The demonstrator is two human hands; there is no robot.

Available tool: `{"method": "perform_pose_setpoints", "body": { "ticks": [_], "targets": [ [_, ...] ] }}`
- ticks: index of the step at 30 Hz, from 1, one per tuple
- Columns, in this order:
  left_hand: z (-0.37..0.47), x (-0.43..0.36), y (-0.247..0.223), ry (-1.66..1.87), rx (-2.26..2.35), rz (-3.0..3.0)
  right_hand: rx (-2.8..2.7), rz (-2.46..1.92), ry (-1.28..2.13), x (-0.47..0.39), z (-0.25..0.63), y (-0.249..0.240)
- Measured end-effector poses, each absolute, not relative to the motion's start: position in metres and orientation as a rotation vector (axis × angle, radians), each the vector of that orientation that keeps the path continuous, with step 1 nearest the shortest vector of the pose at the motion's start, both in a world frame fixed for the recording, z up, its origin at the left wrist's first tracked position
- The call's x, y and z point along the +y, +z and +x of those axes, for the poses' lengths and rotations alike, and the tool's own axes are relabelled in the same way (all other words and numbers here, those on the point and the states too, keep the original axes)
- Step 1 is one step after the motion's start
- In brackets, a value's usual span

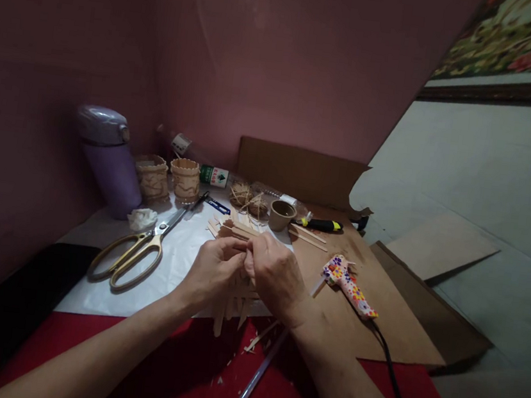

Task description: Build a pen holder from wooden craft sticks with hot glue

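Observation:
My left hand [218,267] and my right hand [276,271] meet in the middle of the table, fingers closed together. Between and just beyond their fingertips is a piece made of wooden craft sticks [238,229], with a scalloped end at the left; both hands appear to grip it, though my fingers cover much of it. Loose craft sticks [218,319] lie beneath my hands and fan out behind them. A patterned hot glue gun [349,285] lies to the right of my right hand. Gold-handled scissors [143,245] rest to the left of my left hand.
Behind stand a purple bottle [112,164], two scalloped wooden cups [184,179] and a small brown pot [282,216]. A utility knife [218,204], a yellow-black handled tool [323,225] and plastic bottles lie nearby. A clear glue stick [261,369] lies on red cloth [167,368].

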State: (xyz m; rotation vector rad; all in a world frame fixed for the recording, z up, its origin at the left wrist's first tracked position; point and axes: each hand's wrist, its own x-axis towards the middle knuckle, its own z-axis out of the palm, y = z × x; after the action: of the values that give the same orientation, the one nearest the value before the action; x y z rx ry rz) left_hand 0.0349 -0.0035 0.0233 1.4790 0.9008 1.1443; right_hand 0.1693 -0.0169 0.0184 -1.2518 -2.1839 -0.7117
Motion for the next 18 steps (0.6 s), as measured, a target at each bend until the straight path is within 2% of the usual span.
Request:
{"method": "perform_pose_setpoints", "body": {
  "ticks": [5, 9, 13, 18],
  "targets": [
    [0.033, -0.006, 0.025, 1.151, 0.977, 1.299, -1.928, -1.366, -0.718, -0.006, 0.19, 0.022],
    [0.031, -0.005, 0.025, 1.137, 0.917, 1.117, -1.658, -1.317, -0.455, -0.005, 0.203, 0.031],
    [0.029, -0.003, 0.026, 1.202, 0.89, 1.11, -1.732, -1.205, -0.261, -0.014, 0.192, 0.032],
    [0.028, -0.001, 0.024, 1.221, 0.872, 1.133, -1.838, -1.124, -0.172, -0.02, 0.18, 0.028]
  ]
}}
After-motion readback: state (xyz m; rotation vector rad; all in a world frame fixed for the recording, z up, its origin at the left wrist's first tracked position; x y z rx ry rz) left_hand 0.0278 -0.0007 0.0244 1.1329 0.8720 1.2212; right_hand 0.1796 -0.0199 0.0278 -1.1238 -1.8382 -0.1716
